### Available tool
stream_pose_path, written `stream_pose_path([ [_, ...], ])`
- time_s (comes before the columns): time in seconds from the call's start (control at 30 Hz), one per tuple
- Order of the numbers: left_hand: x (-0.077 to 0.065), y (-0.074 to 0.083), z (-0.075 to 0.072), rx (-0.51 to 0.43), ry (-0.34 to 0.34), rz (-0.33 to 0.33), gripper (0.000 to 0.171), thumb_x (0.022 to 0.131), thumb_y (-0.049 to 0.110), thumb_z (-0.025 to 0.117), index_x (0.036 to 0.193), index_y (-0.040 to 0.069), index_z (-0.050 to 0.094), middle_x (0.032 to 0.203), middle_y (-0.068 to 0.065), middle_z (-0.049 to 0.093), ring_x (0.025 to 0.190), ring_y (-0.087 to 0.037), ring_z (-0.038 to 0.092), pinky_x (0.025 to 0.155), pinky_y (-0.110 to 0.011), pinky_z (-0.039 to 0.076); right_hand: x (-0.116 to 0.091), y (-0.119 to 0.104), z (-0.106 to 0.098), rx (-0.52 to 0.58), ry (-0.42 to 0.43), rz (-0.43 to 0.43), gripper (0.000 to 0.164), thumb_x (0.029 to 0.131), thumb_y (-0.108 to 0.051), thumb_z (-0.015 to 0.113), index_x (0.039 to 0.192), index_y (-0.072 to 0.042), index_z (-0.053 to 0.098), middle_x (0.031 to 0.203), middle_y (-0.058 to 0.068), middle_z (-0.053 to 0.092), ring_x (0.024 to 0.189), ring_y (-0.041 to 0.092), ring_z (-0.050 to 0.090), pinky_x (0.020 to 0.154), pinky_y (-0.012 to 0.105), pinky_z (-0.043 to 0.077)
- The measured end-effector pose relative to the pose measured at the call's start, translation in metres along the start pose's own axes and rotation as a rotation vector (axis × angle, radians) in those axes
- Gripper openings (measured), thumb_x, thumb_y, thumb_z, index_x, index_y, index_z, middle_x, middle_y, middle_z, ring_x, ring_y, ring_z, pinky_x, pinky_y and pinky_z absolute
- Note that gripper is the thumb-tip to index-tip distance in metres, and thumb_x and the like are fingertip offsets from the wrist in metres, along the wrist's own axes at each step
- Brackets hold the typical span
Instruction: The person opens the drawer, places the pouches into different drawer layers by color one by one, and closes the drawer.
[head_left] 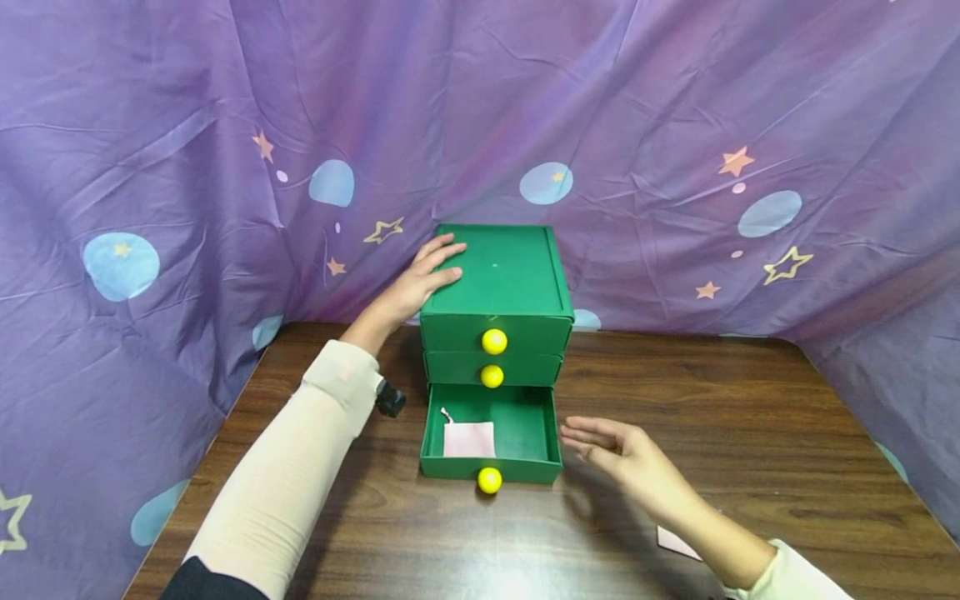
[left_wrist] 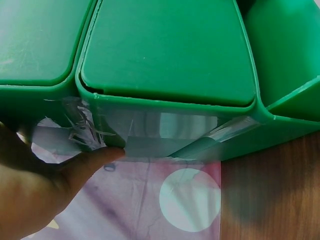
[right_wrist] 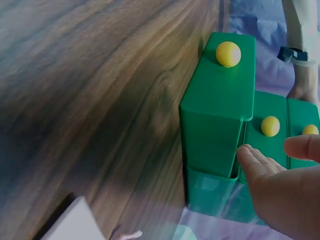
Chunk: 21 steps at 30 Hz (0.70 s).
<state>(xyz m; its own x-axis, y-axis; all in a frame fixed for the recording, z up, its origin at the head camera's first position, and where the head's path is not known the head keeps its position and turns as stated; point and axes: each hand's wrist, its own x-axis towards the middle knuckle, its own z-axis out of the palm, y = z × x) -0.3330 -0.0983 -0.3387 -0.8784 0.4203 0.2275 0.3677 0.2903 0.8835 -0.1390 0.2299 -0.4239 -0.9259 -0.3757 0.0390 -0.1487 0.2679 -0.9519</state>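
A green drawer cabinet (head_left: 495,279) with yellow ball knobs stands on the table. Its bottom drawer (head_left: 525,423) is pulled out, and a small pink drawstring pouch (head_left: 468,440) lies inside at the left. My left hand (head_left: 423,279) rests on the cabinet's top left edge, fingers spread over the top. In the left wrist view, the thumb of the left hand (left_wrist: 50,180) lies by the taped side. My right hand (head_left: 626,458), fingers extended, hovers just right of the pulled-out drawer. In the right wrist view, nothing shows in the right hand (right_wrist: 285,192).
A flat pale pink object (head_left: 677,543) lies on the brown wooden table (head_left: 675,392), partly hidden under my right forearm. A purple cloth (head_left: 637,100) with stars and planets hangs behind the cabinet. The two upper drawers (head_left: 453,333) are closed.
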Motion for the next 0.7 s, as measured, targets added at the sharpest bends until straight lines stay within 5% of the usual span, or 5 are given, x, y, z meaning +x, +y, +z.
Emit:
stream_pose_path([
  [0.13,0.0,0.0,0.0,0.003,0.003,0.0,0.053,0.107,0.013,0.051,0.157,0.0,0.039,0.172,-0.009,0.011,0.159,-0.027,0.003,0.128,-0.046,0.008,-0.007,0.002,-0.005,-0.029,0.03,0.0,0.044,0.1,0.0,0.059,0.14,0.017,0.051,0.133,0.032,0.062,0.113,0.005,0.068,0.096,0.015,0.05],
  [0.7,0.0,-0.001,0.0,-0.002,0.005,0.005,0.052,0.107,0.012,0.051,0.156,-0.001,0.039,0.172,-0.01,0.011,0.159,-0.028,0.002,0.128,-0.046,0.007,-0.038,0.017,-0.031,-0.093,0.111,0.047,0.045,0.103,-0.01,0.061,0.141,0.013,0.052,0.133,0.03,0.063,0.114,0.008,0.068,0.09,0.017,0.052],
])
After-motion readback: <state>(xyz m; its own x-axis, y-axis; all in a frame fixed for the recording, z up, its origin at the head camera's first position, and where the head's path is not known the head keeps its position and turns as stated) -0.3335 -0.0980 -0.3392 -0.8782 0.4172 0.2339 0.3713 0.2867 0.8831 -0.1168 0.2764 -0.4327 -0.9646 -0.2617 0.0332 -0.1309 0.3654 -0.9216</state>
